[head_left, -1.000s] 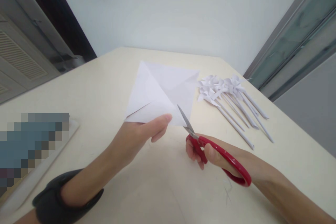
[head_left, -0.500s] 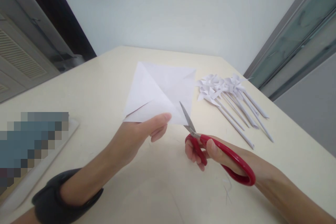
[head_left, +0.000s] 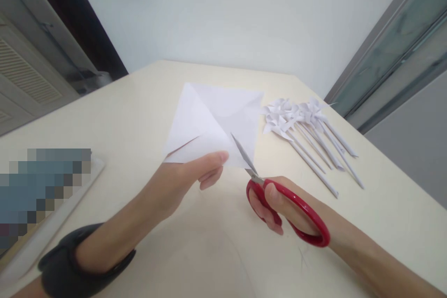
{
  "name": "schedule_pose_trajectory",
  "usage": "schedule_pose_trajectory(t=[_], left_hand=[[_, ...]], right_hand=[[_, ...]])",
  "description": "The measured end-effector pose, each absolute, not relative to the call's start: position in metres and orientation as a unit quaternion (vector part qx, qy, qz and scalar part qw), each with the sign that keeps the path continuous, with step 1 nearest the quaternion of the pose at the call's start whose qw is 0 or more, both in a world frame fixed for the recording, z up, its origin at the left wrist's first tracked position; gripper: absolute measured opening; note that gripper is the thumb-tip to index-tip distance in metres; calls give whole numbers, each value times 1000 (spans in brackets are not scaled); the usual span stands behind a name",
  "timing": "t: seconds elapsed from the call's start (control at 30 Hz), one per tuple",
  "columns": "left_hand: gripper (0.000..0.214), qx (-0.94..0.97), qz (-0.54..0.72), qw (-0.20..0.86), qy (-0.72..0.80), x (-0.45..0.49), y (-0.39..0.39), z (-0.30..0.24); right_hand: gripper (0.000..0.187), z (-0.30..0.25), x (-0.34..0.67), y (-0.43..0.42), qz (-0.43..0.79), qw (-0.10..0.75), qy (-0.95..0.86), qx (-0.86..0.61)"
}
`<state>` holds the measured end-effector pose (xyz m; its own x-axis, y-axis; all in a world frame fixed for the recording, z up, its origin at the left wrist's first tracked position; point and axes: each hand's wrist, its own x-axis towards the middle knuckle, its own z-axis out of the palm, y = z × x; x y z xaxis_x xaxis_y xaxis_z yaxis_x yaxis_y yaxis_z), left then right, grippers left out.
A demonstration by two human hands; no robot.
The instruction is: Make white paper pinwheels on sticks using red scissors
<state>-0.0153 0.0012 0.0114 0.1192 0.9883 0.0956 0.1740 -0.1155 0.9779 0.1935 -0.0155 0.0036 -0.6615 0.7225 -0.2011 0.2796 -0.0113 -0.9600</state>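
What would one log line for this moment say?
left hand: pinches white paper square | right hand: holds red scissors, blade over paper's near edge | nearby: paper pinwheels on table

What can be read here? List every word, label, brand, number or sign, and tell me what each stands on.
None can be read. The white paper sheet in the left hand is blank, the red-handled scissors in the right hand show no brand, and the paper pinwheels bear no print. The pixelated patch at the left hides whatever lies there.
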Motion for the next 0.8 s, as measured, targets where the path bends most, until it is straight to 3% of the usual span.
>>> schedule_pose_trajectory(t=[0.37,0.8], left_hand=[[47,600,366,550,451,-18,2,7],[49,608,315,559,468,-14,0,6]], right_hand=[[48,4,186,-18,614,197,-663,-379],[51,0,179,-19,624,223,-637,-395]])
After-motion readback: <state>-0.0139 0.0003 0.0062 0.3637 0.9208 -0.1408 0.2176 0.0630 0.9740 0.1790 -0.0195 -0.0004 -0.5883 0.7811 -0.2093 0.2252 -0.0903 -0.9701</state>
